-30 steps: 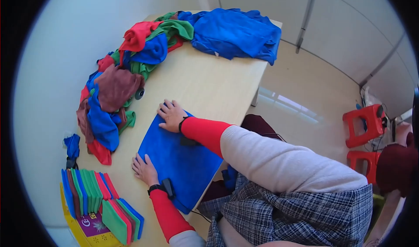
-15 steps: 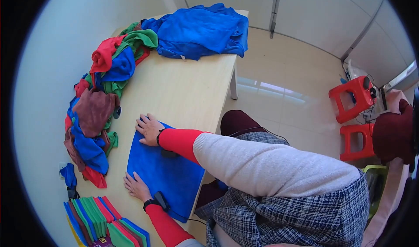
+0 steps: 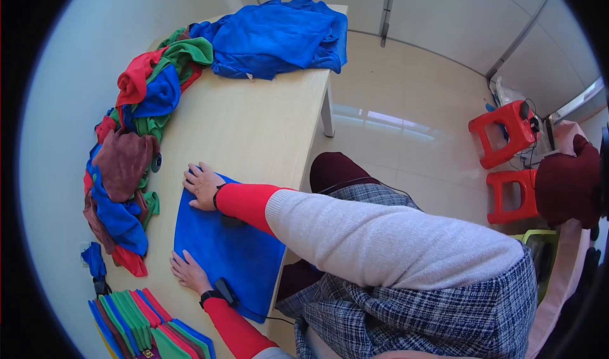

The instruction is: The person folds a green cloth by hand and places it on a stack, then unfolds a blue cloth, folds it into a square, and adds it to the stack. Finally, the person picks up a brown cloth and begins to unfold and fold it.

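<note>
A blue cloth (image 3: pixel 238 254) lies spread flat and smooth along the table's near edge. My right hand (image 3: pixel 203 187) rests palm down at the cloth's upper corner, fingers spread. At the lower left corner my left hand (image 3: pixel 190 274) lies flat, its fingers stretched past the cloth's edge onto the table. Neither hand grips anything. A dark strap circles each wrist, with a small black device beside it; the one by my right wrist is partly hidden under the forearm.
A heap of crumpled red, green, blue and brown cloths (image 3: pixel 124 162) lines the wall side of the table (image 3: pixel 247 124). A large blue cloth pile (image 3: pixel 276 38) lies at the far end. Folded cloths (image 3: pixel 143 321) stand in a row at lower left. Red stools (image 3: pixel 507 133) stand on the floor.
The whole view has shifted slightly to the left. Both hands stay flat at about the same spots on the blue cloth.
</note>
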`<state>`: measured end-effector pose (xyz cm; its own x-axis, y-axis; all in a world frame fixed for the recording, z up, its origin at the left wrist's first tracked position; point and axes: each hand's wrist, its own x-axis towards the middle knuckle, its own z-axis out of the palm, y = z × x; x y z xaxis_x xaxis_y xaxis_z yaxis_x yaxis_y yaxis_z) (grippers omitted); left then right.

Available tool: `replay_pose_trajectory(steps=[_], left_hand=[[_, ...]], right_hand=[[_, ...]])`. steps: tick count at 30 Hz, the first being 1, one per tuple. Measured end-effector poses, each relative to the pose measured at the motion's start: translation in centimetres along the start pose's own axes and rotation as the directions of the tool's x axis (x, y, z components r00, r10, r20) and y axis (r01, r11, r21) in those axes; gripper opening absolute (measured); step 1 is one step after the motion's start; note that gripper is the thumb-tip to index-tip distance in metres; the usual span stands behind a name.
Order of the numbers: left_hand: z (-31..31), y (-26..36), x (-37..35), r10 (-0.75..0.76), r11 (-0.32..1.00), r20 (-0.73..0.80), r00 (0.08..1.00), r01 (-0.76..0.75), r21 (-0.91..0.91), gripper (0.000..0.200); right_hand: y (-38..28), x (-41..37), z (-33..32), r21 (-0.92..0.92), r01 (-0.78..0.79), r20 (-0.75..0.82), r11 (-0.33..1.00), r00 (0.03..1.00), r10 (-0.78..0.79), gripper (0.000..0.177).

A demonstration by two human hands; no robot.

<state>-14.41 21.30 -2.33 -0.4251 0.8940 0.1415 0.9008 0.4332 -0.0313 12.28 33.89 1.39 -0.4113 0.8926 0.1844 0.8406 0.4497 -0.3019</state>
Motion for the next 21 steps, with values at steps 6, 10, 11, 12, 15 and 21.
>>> replay_pose_trajectory(steps=[6, 10, 11, 12, 15, 21], left_hand=[[-0.20, 0.03, -0.10, -0.012, 1.000, 0.004, 1.000, 0.012, 0.019, 0.067], [-0.08, 0.23, 0.03, -0.014, 1.000, 0.005, 1.000, 0.014, 0.016, 0.067], [-0.15, 0.06, -0.11, -0.017, 1.000, 0.008, 1.000, 0.017, 0.017, 0.067], [-0.13, 0.08, -0.20, -0.029, 0.999, 0.003, 1.000, 0.029, 0.015, 0.067], [-0.28, 0.21, -0.25, -0.021, 1.000, 0.001, 1.000, 0.021, 0.008, 0.067], [-0.75, 0.51, -0.72, -0.021, 1.000, 0.002, 1.000, 0.021, -0.008, 0.067]], right_hand=[[-0.08, 0.06, 0.08, 0.013, 0.010, -0.008, 1.000, 1.000, -0.010, 0.072], [-0.17, 0.19, 0.04, 0.001, 0.004, 0.004, 1.000, 1.000, -0.004, 0.073], [-0.31, 0.20, 0.11, 0.003, 0.018, 0.004, 1.000, 1.000, -0.018, 0.073], [-0.21, 0.22, 0.10, 0.000, 0.018, 0.005, 1.000, 1.000, -0.018, 0.072], [-0.26, 0.27, -0.02, -0.004, 0.026, -0.003, 1.000, 1.000, -0.026, 0.072], [-0.25, 0.06, 0.12, 0.021, 0.024, -0.026, 0.999, 0.999, -0.023, 0.069]])
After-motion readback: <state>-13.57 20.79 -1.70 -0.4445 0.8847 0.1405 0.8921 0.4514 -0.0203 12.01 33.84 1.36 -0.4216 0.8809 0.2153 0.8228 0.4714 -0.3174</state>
